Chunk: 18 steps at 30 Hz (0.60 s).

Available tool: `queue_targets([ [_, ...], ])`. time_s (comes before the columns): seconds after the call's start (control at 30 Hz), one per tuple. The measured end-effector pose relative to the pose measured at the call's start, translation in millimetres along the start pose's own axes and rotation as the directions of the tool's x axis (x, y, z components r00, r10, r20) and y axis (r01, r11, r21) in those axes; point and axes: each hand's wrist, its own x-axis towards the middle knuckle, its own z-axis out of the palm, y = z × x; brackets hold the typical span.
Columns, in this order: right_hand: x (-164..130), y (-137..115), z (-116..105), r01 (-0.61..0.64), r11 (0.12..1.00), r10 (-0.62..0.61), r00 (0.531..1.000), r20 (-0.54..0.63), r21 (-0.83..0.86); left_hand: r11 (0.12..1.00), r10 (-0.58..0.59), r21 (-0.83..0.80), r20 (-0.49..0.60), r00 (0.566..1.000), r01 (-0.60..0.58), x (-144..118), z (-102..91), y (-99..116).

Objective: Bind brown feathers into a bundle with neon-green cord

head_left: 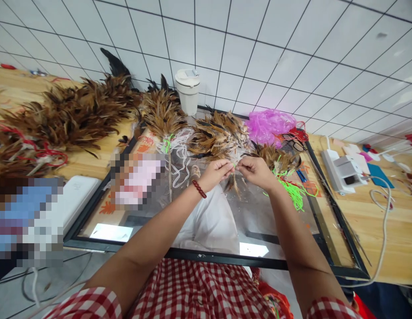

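My left hand point(218, 173) and my right hand point(255, 170) meet over a glass-topped table point(226, 257), both pinching a small bunch of brown feathers point(233, 182) whose tips hang down between them. A red bead bracelet point(199, 188) circles my left wrist. Just beyond my fingers lies a larger bundle of brown and tan feathers point(217, 135). Neon green string point(292, 190) lies in a loose tangle right of my right hand.
Tied feather bundles point(162, 115) and a big heap of feathers point(76, 110) cover the left side. A white lidded cup point(188, 91) stands at the back, with a pink plastic bag point(270, 126) and a white power strip point(339, 170) to the right. White ribbon point(179, 155) lies nearby.
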Motion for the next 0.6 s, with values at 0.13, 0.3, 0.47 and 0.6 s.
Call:
queue_targets([
  [0.13,-3.3,-18.9,-7.7,0.104,0.986,-0.091,0.991,0.102,-0.134,0.956,0.113,0.288,-0.162,0.98,-0.062,3.1,-1.5,-1.1],
  [0.3,4.5,-25.3,-10.1,0.115,0.989,-0.118,0.993,-0.03,-0.089,0.894,0.1,0.43,0.09,0.991,-0.129,-2.3,-2.2,0.7],
  [0.47,8.5,-13.0,-4.2,0.079,0.983,-0.065,0.994,-0.088,0.166,0.986,0.034,0.153,0.163,0.986,-0.059,-6.0,-0.2,0.1],
  [0.6,9.1,-2.3,5.7,-0.033,0.973,0.099,0.954,-0.284,0.229,0.998,-0.012,-0.058,-0.014,1.0,0.011,-3.0,2.3,-0.1],
])
